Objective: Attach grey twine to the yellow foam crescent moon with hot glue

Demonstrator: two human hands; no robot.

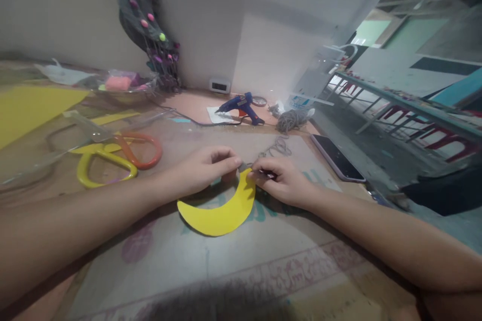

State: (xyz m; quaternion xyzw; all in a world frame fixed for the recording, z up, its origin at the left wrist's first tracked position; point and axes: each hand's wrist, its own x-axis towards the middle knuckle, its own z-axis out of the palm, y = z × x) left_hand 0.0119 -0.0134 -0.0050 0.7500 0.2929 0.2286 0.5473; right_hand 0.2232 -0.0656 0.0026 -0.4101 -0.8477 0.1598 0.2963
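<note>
A yellow paper crescent lies on the work surface with its upper tip between my two hands. My right hand is closed, its fingertips pinching that tip. From the left, my left hand is closed too, thumb and index finger meeting at a bit of grey yarn on the tip. Loose grey yarn trails behind the right hand toward a yarn ball. The fingers hide exactly how the yarn sits on the paper.
Scissors with orange and yellow handles lie at left, near a yellow sheet. Behind are a blue glue gun on white paper and a small white clock. A phone lies at the right edge. A decorated dark crescent leans against the wall.
</note>
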